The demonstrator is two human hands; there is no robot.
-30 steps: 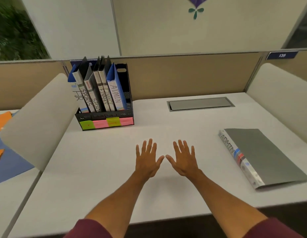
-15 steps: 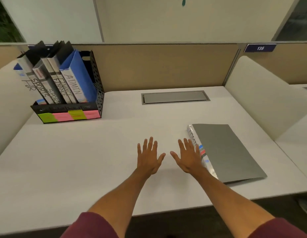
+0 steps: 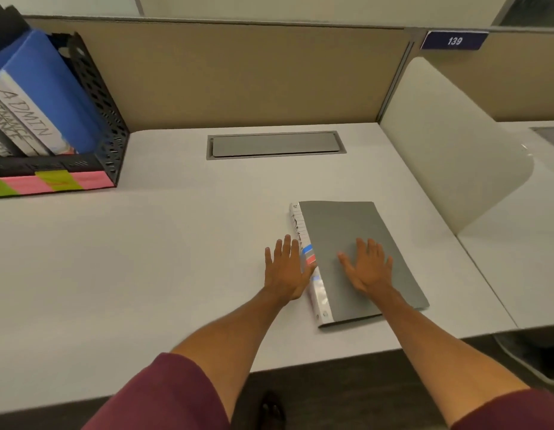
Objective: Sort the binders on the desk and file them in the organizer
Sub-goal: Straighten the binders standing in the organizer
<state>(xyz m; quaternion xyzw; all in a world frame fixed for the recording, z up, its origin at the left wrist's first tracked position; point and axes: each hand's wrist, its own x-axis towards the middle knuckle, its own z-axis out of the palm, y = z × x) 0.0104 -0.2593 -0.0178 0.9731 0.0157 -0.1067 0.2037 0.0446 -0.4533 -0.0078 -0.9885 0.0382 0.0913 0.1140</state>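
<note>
Through the head camera I look down on a white desk (image 3: 176, 243) closed at the back by a tan fabric partition (image 3: 238, 72). A grey cable hatch (image 3: 275, 144) is set flush into the desk just in front of it. A dark number plate (image 3: 454, 40) reading 139 sits on the partition's top edge at far right, and a white side divider (image 3: 440, 150) with a rounded corner bounds the desk on the right. At far left stands a black perforated organizer (image 3: 105, 125), its front rail carrying green, pink and yellow sticky notes (image 3: 52, 181). A blue binder (image 3: 52, 88) with ADMIN on its spine leans in the rightmost compartment, with other spines to its left cut off by the frame edge. The grey binder (image 3: 347, 225) lies flat on the right half of the desk, well apart from the organizer, with its white spine (image 3: 300, 228) toward the left. The lettering on that spine is too foreshortened for me to read. My left hand (image 3: 285, 271) lies palm down on the bare desk just beside the spine, its fingers (image 3: 286, 246) straight and slightly spread. Its thumb (image 3: 310, 270) appears to touch the spine near the red band. My right hand (image 3: 367, 268) rests palm down on the grey cover, fingers (image 3: 361, 246) straight and fanned apart, gripping nothing. Maroon sleeves (image 3: 164, 395) cover both upper arms.
</note>
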